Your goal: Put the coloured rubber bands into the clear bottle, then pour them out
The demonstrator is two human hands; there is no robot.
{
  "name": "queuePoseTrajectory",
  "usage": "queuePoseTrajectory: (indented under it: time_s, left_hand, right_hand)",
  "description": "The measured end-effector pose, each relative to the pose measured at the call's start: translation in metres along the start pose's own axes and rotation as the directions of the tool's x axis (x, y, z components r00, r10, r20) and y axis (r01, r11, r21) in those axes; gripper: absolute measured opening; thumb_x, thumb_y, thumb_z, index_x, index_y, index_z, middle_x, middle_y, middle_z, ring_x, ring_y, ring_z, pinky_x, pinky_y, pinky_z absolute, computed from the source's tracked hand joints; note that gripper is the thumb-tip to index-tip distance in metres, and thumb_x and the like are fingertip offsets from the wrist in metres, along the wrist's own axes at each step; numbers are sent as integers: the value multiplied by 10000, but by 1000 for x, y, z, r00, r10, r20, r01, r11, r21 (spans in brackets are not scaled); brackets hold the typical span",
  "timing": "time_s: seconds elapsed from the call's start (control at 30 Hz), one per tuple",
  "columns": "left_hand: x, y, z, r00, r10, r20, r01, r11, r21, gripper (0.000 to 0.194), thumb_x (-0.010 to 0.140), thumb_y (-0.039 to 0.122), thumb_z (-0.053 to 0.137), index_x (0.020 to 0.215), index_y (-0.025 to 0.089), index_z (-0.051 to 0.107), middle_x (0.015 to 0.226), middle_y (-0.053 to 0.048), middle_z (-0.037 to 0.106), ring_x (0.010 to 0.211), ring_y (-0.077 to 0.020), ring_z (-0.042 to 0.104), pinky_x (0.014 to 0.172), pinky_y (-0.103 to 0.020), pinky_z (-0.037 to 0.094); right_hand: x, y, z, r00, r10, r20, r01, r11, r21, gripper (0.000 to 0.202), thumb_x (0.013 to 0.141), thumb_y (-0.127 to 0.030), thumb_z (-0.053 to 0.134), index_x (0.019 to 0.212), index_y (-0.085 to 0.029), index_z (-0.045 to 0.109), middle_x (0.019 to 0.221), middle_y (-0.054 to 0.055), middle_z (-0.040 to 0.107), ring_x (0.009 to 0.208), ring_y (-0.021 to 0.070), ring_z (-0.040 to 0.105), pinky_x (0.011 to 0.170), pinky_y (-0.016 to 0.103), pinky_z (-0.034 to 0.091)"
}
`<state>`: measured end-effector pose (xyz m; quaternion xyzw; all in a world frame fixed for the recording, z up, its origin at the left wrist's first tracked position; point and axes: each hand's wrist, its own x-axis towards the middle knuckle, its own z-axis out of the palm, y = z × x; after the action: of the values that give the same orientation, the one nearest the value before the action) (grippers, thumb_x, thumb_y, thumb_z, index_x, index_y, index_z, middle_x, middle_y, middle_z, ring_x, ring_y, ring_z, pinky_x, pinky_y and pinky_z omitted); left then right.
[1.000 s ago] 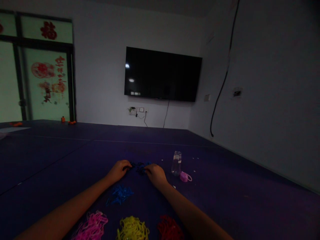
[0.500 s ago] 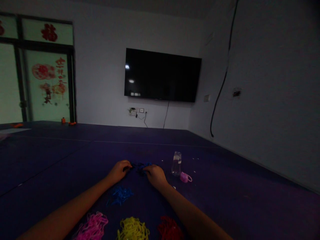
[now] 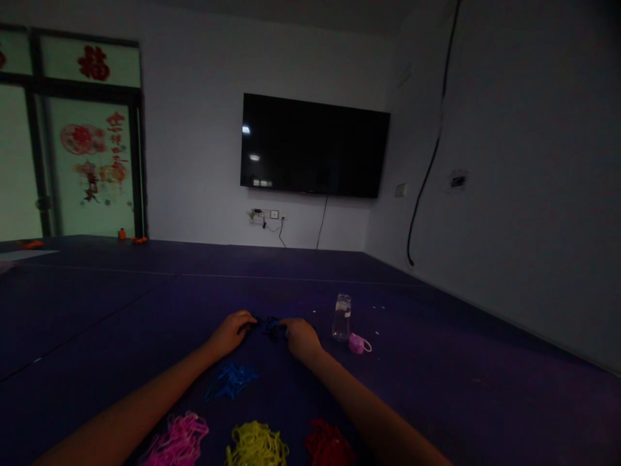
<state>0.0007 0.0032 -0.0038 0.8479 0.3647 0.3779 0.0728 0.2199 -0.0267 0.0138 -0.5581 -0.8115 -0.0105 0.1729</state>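
Purple surface (image 3: 436, 362) runs back to a pale wall with a black screen (image 3: 315, 145). Between the hands lies a small dark blue cluster (image 3: 272, 327), ahead of a brighter blue pile (image 3: 233, 379); pink (image 3: 179, 440), yellow (image 3: 257, 443) and red (image 3: 328, 443) strands lie nearest the wearer. The left hand (image 3: 233, 332) curls inward, fingertips at the cluster's left edge; the right hand (image 3: 305, 341) reaches its right edge. How far the fingers are open, or whether they grip a strand, I cannot tell. The step in hand looks like close fingertip work on the cluster; any next move calls for a light touch, clear of the bottle (image 3: 341, 318).
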Motion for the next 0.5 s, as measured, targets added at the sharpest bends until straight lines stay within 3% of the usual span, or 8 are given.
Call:
queuePoseTrajectory:
  time_s: [0.33, 0.5]
  left_hand:
    - [0, 0, -2, 998, -31, -54, 30, 999, -10, 321, 741, 26, 452, 902, 188, 677, 882, -48, 665, 834, -160, 619, 753, -271, 484]
    - [1, -1, -2, 993, -59, -100, 57, 998, -29, 333, 730, 15, 449, 900, 183, 681, 870, -47, 663, 821, -159, 621, 753, -273, 483]
  right_hand:
    - [-7, -3, 4, 996, -80, -49, 78, 996, -35, 573, 635, 77, 427, 1122, -199, 551, 1063, 84, 612, 1032, 213, 526, 875, 302, 365]
    - [-5, 3, 11, 984, -101, -147, 115, 989, 94, 600, 615, 100, 360, 1104, -198, 540, 1058, 73, 572, 1015, 189, 515, 866, 282, 375]
